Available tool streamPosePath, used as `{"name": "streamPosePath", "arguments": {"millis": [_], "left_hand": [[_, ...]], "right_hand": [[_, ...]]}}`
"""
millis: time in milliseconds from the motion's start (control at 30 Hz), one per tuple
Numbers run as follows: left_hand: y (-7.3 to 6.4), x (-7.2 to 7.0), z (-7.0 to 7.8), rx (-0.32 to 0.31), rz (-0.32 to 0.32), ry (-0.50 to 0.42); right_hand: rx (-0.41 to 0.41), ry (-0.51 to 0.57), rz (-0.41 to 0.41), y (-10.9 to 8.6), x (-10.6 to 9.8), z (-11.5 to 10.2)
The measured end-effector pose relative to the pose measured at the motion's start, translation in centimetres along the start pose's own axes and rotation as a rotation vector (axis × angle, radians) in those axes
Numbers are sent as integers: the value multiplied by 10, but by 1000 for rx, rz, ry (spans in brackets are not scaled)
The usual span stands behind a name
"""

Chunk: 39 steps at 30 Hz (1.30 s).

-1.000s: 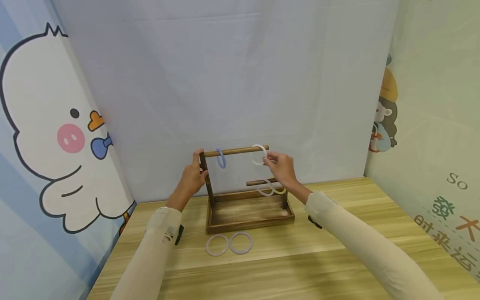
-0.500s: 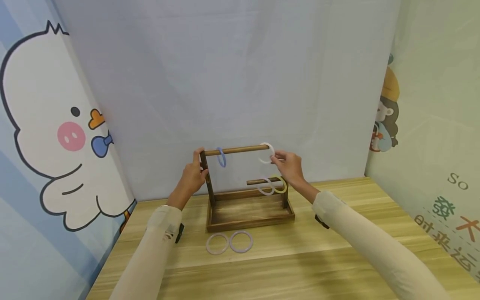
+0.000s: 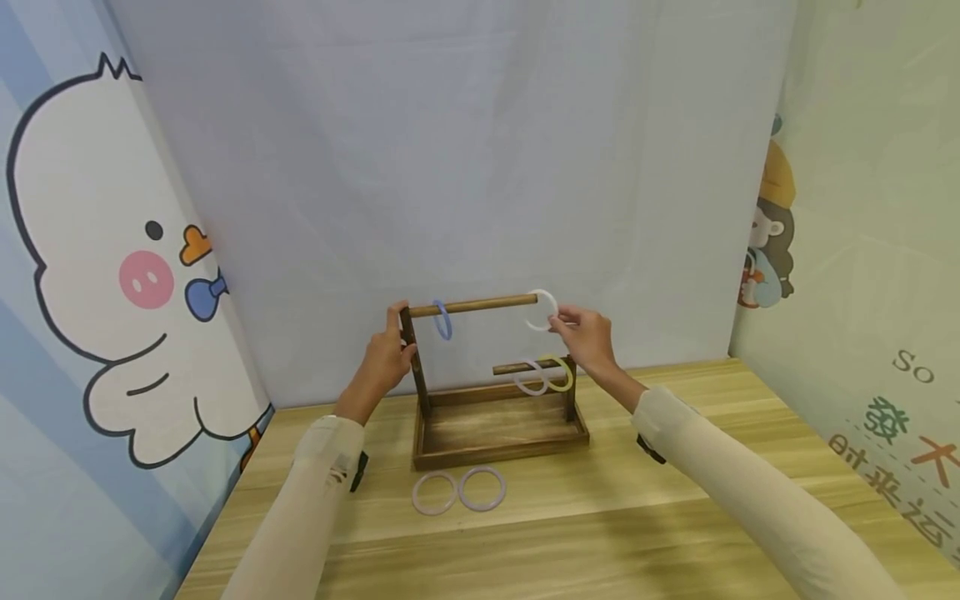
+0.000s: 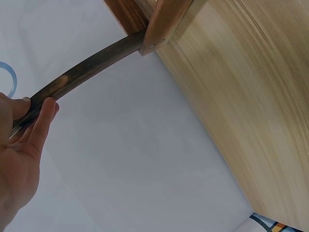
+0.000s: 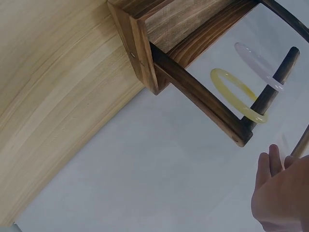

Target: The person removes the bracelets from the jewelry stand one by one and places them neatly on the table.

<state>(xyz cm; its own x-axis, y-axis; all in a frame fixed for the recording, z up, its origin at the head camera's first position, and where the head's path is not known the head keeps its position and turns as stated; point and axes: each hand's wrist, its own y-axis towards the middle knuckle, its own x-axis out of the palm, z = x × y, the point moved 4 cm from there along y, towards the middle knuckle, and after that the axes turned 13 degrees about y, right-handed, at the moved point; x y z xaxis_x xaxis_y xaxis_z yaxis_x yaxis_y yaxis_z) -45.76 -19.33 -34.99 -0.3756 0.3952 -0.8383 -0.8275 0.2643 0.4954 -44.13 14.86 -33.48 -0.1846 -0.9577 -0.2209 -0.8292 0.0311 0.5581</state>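
Observation:
My left hand (image 3: 384,364) grips the top of the left post (image 4: 82,70) of a brown wooden bangle stand (image 3: 502,455). A blue bangle (image 3: 447,327) hangs on the upper rod (image 3: 487,305) near that hand. At the rod's free right end, my right hand (image 3: 587,339) pinches a white bangle (image 3: 552,297) by its right side; the ring overlaps the rod tip in the head view. On the lower rod (image 5: 285,67) hang a yellow bangle (image 5: 227,94) and a pale lilac bangle (image 5: 251,62), below the right hand. In the right wrist view, the pinching fingertips are partly hidden.
A pinkish bangle (image 3: 414,497) and a lilac bangle (image 3: 504,492) lie side by side on the wood-grain table (image 3: 555,542), in front of the stand's tray. A pale cloth backdrop (image 3: 480,167) rises behind the stand, with printed panels at both sides.
My right hand has moved right along the upper rod with the white bangle, from well on the rod to its tip. The left hand keeps its grip on the post.

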Motion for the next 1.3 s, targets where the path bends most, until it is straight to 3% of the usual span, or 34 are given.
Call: {"name": "streamPosePath", "arguments": {"millis": [600, 867, 1033, 1300], "left_hand": [[0, 1, 0, -3, -2, 13], [0, 1, 0, -5, -3, 12], [0, 1, 1, -6, -5, 17], [-1, -1, 2, -19, -11, 15]], "right_hand": [[4, -14, -27, -19, -14, 10], [51, 11, -70, -30, -15, 11], [76, 13, -87, -39, -14, 8], [40, 59, -127, -52, -8, -1]]}}
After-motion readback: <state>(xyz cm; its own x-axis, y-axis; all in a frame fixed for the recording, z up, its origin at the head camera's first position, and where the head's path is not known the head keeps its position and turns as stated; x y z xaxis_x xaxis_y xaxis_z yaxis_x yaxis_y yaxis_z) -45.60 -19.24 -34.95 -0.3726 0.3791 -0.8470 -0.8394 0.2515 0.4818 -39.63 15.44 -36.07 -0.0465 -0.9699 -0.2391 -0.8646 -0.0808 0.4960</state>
